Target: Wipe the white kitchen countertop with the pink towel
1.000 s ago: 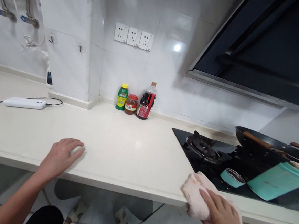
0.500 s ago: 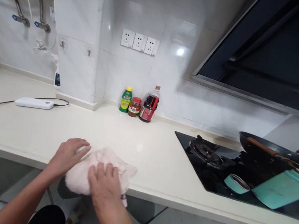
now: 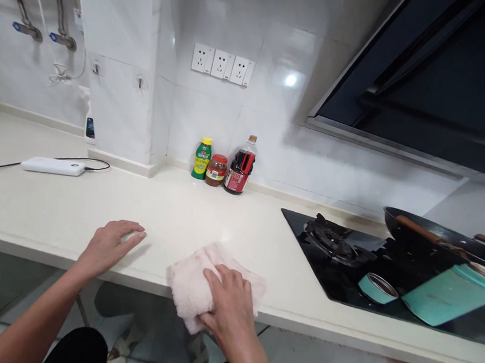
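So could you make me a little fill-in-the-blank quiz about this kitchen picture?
1. The right hand presses a pale pink ____ onto the front edge of the countertop.
2. The left hand rests flat on the ____.
3. By the wall stand a green bottle, a red-lidded jar and a dark sauce bottle, ____ containers in all.
4. The wok sits on the black ____.

Missing words: cloth; countertop; three; stove
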